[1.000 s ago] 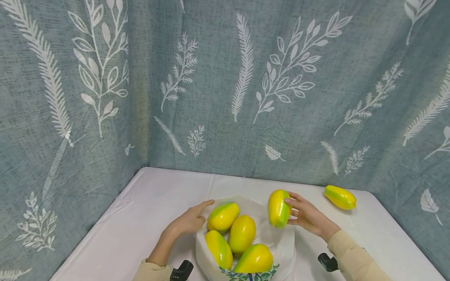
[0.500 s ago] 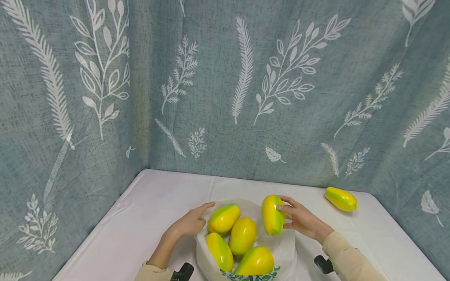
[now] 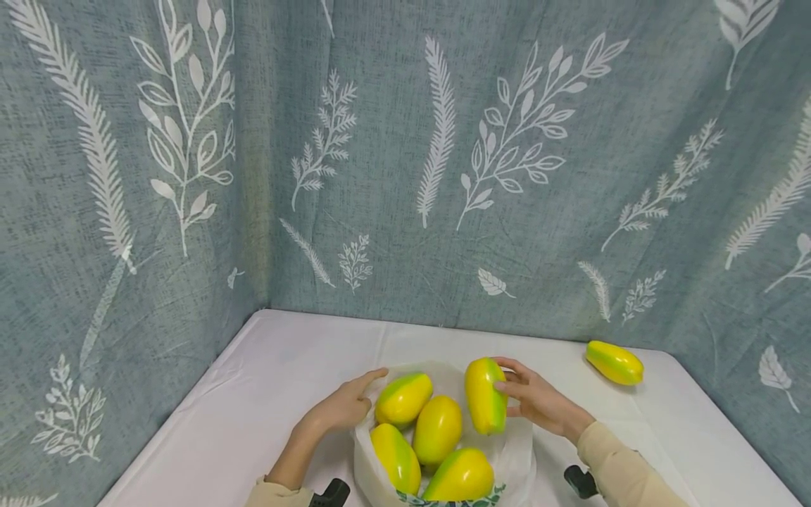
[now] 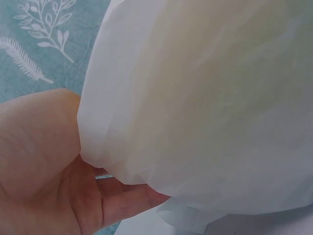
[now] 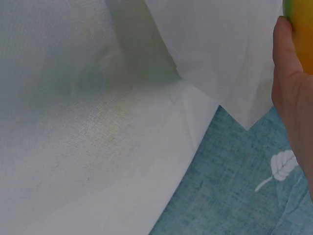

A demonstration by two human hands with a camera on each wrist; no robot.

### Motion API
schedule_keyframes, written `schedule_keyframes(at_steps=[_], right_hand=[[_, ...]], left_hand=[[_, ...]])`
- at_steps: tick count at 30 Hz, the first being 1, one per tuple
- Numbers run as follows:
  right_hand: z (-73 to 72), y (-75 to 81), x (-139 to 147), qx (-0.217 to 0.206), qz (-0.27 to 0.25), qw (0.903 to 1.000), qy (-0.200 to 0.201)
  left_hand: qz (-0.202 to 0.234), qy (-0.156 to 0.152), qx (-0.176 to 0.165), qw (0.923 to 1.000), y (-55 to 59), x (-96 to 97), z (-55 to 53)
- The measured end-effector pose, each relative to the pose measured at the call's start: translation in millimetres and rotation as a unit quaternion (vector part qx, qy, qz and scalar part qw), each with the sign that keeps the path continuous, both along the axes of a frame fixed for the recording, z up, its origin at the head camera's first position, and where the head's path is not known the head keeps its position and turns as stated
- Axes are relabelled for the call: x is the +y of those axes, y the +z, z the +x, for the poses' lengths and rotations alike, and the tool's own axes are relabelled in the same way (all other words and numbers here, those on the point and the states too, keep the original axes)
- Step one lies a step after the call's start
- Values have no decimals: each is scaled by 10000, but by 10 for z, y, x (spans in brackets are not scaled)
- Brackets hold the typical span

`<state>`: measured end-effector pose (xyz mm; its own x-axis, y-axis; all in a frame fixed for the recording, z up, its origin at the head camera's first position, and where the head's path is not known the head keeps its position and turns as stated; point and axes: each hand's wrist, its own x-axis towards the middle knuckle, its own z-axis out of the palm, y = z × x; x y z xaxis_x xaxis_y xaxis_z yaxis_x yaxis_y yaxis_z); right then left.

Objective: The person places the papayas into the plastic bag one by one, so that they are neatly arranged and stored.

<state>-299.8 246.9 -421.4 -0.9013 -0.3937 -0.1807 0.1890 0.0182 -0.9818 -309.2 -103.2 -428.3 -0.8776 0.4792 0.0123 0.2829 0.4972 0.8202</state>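
A white bag (image 3: 518, 454) with a printed green leaf pattern stands open at the front of the table. Several yellow-green mangoes (image 3: 437, 429) lie inside it. At its left rim my left hand (image 3: 342, 407) holds the bag's edge, the fingers partly hidden behind the material in the left wrist view. My right hand (image 3: 541, 400) grips another mango (image 3: 484, 396) from the right side, upright over the bag's right part. Only an edge of this mango (image 5: 301, 44) shows in the right wrist view, beside the thumb.
One more mango (image 3: 614, 362) lies by itself at the back right of the white-covered table (image 3: 317, 345). A blue-green curtain (image 3: 393, 176) with white leaf prints hangs behind the table and along its sides.
My right hand has carried its mango left and slightly down, farther over the bag's opening. The left hand stays at the rim.
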Motion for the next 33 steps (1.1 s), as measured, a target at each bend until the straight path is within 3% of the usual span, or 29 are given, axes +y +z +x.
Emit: schedule_keyframes(at_steps=[7, 23, 33], right_hand=[[-22, -5, -43, -72, 49, 9997, 240], [-89, -132, -96, 120, 819, 9959, -371], [-60, -167, -176, 400, 1424, 9855, -834]], left_hand=[[9, -7, 44, 10000, -6, 5, 0], [-54, -76, 51, 9999, 2, 19, 10], [-18, -117, 49, 9999, 0, 14, 7]])
